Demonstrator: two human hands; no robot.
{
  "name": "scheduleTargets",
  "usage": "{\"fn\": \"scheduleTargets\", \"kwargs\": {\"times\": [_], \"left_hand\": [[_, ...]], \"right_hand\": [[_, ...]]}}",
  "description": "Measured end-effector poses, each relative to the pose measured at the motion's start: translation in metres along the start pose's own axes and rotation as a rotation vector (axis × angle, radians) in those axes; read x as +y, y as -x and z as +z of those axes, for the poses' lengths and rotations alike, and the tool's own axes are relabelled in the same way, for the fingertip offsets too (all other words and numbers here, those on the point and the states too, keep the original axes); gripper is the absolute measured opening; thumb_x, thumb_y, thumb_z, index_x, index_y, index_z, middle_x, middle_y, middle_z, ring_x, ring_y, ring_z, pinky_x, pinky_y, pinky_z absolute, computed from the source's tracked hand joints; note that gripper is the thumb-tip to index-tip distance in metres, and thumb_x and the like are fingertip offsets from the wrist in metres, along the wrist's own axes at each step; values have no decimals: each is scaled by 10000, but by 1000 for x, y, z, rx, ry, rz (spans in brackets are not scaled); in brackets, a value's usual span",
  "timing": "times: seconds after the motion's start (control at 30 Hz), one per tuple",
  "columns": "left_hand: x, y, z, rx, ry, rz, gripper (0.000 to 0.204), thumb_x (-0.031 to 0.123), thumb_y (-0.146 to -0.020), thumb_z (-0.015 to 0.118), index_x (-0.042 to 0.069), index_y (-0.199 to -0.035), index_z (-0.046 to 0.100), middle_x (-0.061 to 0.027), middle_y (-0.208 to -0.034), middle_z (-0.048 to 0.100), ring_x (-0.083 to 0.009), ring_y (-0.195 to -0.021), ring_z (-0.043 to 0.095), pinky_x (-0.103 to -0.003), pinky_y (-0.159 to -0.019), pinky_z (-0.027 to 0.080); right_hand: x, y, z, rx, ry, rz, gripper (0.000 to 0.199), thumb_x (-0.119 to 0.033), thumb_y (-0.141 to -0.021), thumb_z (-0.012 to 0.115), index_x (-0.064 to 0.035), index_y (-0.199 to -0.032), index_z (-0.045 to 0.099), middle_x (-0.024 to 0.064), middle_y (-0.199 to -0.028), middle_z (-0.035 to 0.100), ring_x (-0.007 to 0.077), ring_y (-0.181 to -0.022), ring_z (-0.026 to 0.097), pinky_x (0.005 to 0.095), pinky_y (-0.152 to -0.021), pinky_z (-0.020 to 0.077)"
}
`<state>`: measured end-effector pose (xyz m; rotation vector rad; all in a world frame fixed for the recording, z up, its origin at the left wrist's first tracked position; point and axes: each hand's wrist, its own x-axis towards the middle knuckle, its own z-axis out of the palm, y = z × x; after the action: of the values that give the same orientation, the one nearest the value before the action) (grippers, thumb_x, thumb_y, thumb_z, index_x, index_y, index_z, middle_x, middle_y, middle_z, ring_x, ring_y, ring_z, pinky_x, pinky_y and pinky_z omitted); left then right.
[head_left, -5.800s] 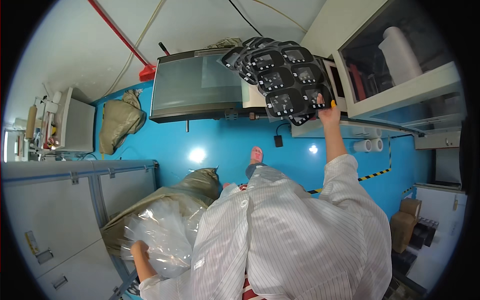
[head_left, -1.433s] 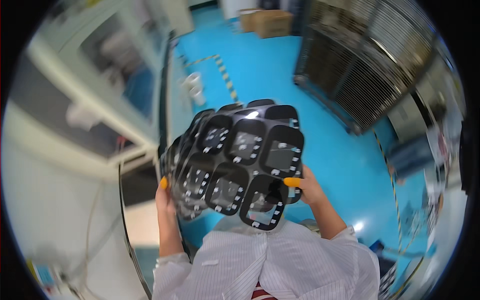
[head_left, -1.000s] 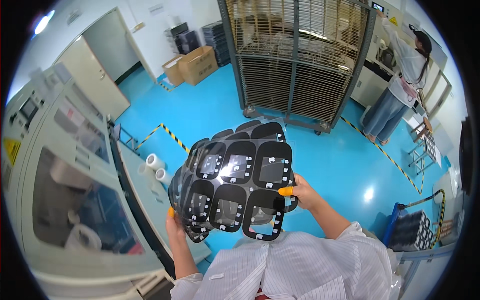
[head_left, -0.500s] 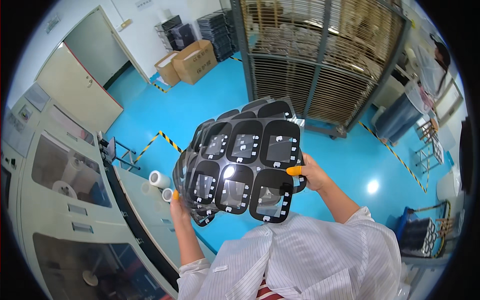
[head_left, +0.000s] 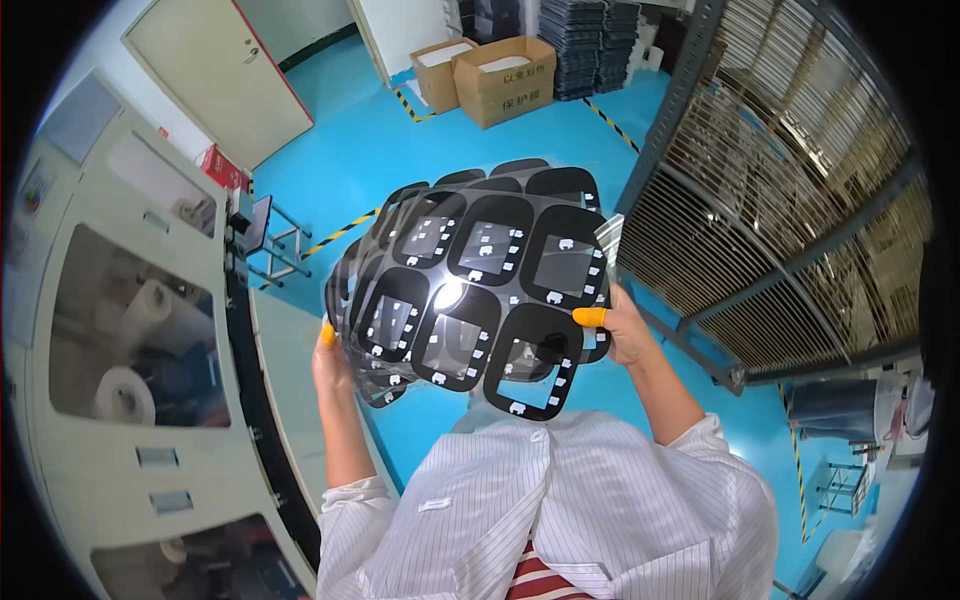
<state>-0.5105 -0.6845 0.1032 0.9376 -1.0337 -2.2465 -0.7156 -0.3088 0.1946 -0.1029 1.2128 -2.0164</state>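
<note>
Between my two hands is a fanned stack of clear plastic sheets (head_left: 478, 290), each printed with rows of black rounded frames that have see-through windows and small white marks. My left hand (head_left: 331, 365) grips the stack's left edge, a yellow finger cot on its thumb. At the right edge my right hand (head_left: 625, 325) closes on the sheets, its yellow-covered thumb lying on top and the fingers hidden underneath. The sheets overlap unevenly, and a bright light reflects off the middle of the top one.
A machine with windowed doors (head_left: 140, 320) runs along the left. To the right stands a tall slatted metal rack (head_left: 760, 230). Open cardboard boxes (head_left: 505, 82) and stacked dark trays (head_left: 573, 50) are at the back. A small stool (head_left: 280, 240) stands beside the machine.
My view has turned: the rack, boxes and door now sit further right in the picture. Both hands still hold the sheets, which appear slightly higher and further left.
</note>
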Motion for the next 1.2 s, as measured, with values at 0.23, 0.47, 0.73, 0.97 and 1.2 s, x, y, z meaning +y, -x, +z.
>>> {"fn": "scheduleTargets", "kwargs": {"times": [0.23,0.47,0.73,0.97,1.2], "left_hand": [[-6,-14,-4,-27,45,10,248,142,-866,437,-16,-1034,528,-112,-981,594,-210,-889,578,-326,-798,463],[9,9,6,-51,-1,-74,320,214,-899,352,-12,-1046,526,-140,-1000,594,-243,-905,583,-368,-825,460],[16,28,55,-86,-36,-66,310,201,-893,329,20,-1040,535,-130,-1002,594,-237,-923,573,-363,-842,448],[-11,-32,40,-152,-113,-35,300,160,-883,348,13,-1095,502,-136,-1047,570,-230,-966,551,-364,-883,428],[1,-125,128,-277,-187,-208,319,199,-901,330,15,-1102,495,-125,-1107,539,-226,-1026,515,-353,-914,397]], "right_hand": [[8,-7,-12,-79,-43,-68,484,78,-687,512,10,-1160,434,95,-1026,563,167,-897,576,280,-761,485],[-1,12,-12,-124,-53,-28,451,46,-725,492,-8,-1167,418,78,-1008,565,142,-892,573,253,-735,480],[-23,28,-20,-153,-49,-100,450,32,-713,497,-22,-1156,444,51,-993,568,115,-873,561,230,-720,454],[-18,22,-52,-150,-100,-145,461,43,-698,494,18,-1155,439,87,-1025,567,148,-877,577,267,-751,468],[-29,0,-47,132,-117,-208,468,10,-712,550,-12,-1169,449,47,-976,557,111,-827,528,241,-698,430]]}}
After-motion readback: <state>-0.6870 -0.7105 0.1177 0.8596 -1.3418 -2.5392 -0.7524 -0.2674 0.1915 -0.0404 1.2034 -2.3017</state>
